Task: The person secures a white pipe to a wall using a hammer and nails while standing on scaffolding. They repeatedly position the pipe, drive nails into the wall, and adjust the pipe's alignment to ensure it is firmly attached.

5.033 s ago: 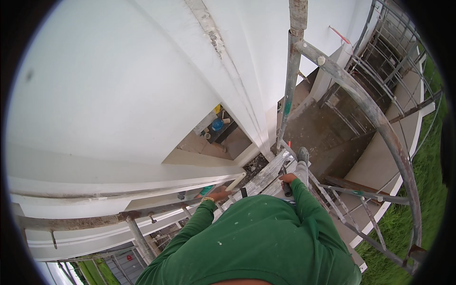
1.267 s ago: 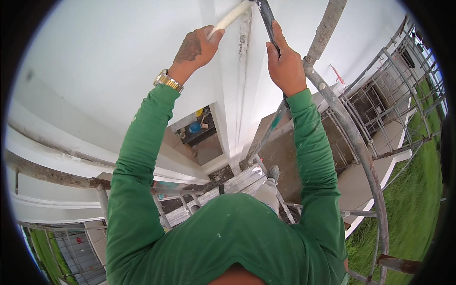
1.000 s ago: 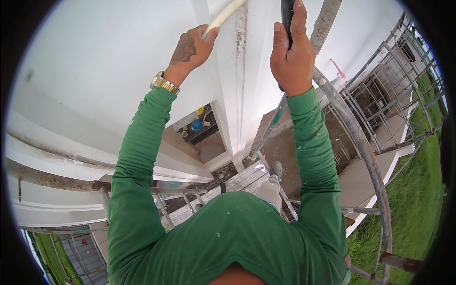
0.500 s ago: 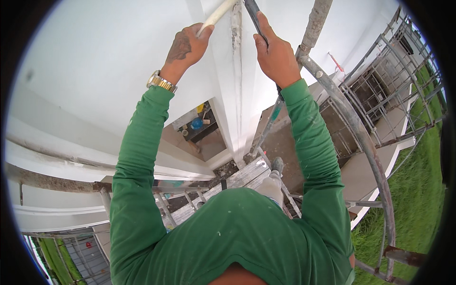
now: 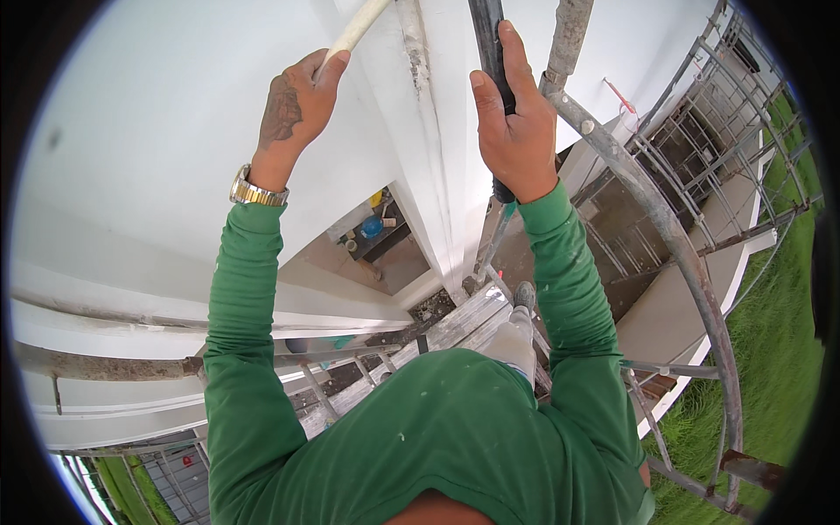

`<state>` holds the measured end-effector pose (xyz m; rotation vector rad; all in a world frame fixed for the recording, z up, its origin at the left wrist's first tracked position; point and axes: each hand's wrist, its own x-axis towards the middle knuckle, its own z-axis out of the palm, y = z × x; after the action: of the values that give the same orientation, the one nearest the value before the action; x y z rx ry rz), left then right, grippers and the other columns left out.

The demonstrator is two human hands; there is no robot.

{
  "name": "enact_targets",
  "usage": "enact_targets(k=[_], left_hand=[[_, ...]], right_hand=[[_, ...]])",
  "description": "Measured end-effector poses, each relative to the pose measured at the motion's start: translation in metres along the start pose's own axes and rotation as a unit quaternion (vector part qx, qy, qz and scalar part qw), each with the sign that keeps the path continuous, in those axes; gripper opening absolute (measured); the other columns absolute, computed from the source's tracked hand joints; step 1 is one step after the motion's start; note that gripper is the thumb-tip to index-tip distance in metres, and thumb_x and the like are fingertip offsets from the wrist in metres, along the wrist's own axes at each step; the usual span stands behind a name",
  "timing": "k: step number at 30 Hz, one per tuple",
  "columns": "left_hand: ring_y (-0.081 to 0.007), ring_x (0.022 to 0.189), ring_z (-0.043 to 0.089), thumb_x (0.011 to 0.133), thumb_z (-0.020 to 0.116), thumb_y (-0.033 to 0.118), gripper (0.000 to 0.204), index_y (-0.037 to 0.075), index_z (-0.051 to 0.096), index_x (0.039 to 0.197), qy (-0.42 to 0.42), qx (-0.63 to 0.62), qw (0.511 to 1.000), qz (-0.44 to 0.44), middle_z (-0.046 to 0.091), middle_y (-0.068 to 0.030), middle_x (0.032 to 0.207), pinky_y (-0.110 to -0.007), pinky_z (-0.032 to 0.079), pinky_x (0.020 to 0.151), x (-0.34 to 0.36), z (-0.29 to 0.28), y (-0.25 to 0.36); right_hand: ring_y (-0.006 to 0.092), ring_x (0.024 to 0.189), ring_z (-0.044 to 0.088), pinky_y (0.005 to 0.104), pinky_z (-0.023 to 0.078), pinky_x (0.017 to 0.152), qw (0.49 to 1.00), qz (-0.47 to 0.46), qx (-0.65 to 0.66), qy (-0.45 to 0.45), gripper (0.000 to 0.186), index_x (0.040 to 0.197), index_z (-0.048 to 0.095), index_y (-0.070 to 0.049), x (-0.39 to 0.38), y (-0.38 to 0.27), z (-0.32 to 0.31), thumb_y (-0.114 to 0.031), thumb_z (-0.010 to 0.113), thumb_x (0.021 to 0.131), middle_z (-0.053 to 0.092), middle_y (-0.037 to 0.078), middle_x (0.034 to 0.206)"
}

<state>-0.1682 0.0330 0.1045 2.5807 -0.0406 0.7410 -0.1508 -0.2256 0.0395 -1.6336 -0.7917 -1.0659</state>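
Observation:
My left hand point(image 5: 296, 114), below a green sleeve and a metal watch point(image 5: 257, 188), is wrapped round a cream-coloured rod point(image 5: 357, 31). That rod slants up and right out of the picture, so its far end is hidden. In my right hand point(image 5: 520, 144) lies a long black bar-like tool point(image 5: 488, 44); thumb and forefinger stretch along it and the other fingers are hidden. Its upper end leaves the picture, while its lower end pokes out beneath my wrist. Between my hands, a stained, chipped vertical strip point(image 5: 416, 57) runs down the white wall corner.
A curved scaffold pipe point(image 5: 682, 236) passes close on my right. Another pipe point(image 5: 105, 363) lies at the left. A plank platform point(image 5: 459, 324) and my shoe point(image 5: 525, 296) are below. Through a wall opening, a blue round object point(image 5: 372, 227) shows. Grass point(image 5: 766, 350) lies far below.
My left hand has moved left and slightly down with the cream rod. My right hand and the black tool have come lower and a little right. The view has shifted slightly.

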Motion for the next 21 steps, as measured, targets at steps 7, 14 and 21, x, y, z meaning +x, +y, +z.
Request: enact_targets(k=[7, 14, 21], left_hand=[[-0.014, 0.047, 0.046, 0.106, 0.055, 0.047, 0.049, 0.002, 0.072, 0.11, -0.001, 0.109, 0.991, 0.077, 0.048, -0.0047, 0.055, -0.032, 0.038, 0.046, 0.014, -0.02, 0.008], [-0.0225, 0.046, 0.051, 0.106, 0.06, 0.032, 0.031, 0.005, 0.07, 0.116, 0.022, 0.241, 0.945, 0.22, 0.057, -0.01, 0.058, -0.033, 0.046, 0.047, 0.027, -0.032, -0.004], [-0.0222, 0.049, 0.053, 0.108, 0.057, 0.028, 0.027, 0.006, 0.07, 0.117, 0.05, 0.299, 0.873, 0.383, 0.056, -0.0105, 0.062, -0.032, 0.044, 0.046, 0.041, -0.043, -0.006]], right_hand=[[0.0221, 0.083, 0.074, 0.0321, 0.058, 0.078, 0.999, -0.008, 0.002, 0.05, 0.06, 0.157, 0.041, -0.003, -0.012, 0.008, 0.022, -0.025, 0.063, 0.105, 0.074, 0.023, 0.116], [0.0331, 0.086, 0.072, 0.0369, 0.057, 0.079, 0.981, 0.183, 0.041, -0.052, 0.06, 0.157, 0.037, -0.002, -0.019, 0.015, 0.024, -0.021, 0.058, 0.105, 0.07, 0.027, 0.114], [0.0167, 0.065, 0.063, 0.0326, 0.056, 0.068, 0.993, 0.086, 0.023, 0.074, 0.064, 0.161, 0.031, -0.004, -0.025, 0.024, 0.041, -0.026, 0.057, 0.106, 0.07, 0.014, 0.082]])
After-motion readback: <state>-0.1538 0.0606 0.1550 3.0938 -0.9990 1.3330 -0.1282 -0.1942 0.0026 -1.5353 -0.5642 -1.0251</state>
